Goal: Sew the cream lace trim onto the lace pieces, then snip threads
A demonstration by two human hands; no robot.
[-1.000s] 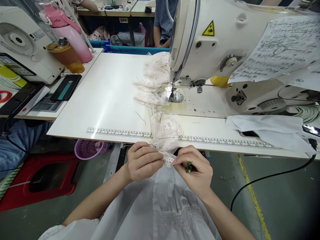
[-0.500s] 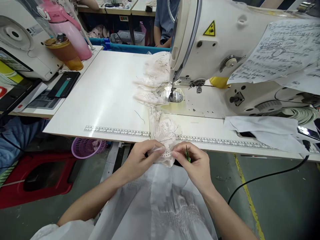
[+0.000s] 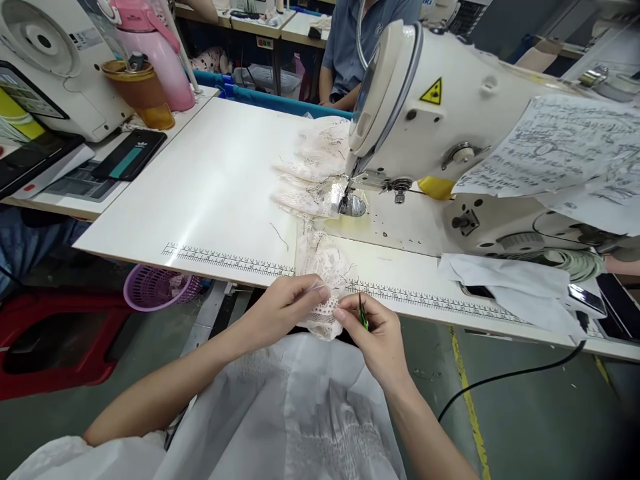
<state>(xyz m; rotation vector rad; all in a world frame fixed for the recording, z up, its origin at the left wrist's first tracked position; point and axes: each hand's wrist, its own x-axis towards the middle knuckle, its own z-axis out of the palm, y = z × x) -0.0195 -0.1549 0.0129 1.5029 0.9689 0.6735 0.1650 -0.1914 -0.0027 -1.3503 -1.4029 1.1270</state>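
Note:
A pale pink lace piece (image 3: 327,260) hangs over the table's front edge, its scalloped end between my hands. My left hand (image 3: 285,307) is closed, thumb and forefinger pinching the lace at its left side; a thin pale strand or edge shows at these fingertips. On the other side, my right hand (image 3: 377,337) pinches the lace border between thumb and forefinger. Small green thread snips (image 3: 363,315) are tucked in the same hand, blade pointing up. Further back, gathered lace (image 3: 313,183) with dark thread ends lies by the presser foot of the sewing machine (image 3: 400,113).
A ruler strip (image 3: 230,260) runs along the front edge. White cloth (image 3: 505,287) and phones lie right. A pink bottle (image 3: 155,60), brown cup (image 3: 137,90) and black phone (image 3: 131,155) stand or lie left. Below are a purple basket (image 3: 145,288) and red stool (image 3: 95,333). A co-worker (image 3: 350,47) sits opposite.
The camera view has tilted and shifted slightly. My left fingertips sit a little higher on the lace, and more of its dotted border shows between my hands. The snips remain in my right hand.

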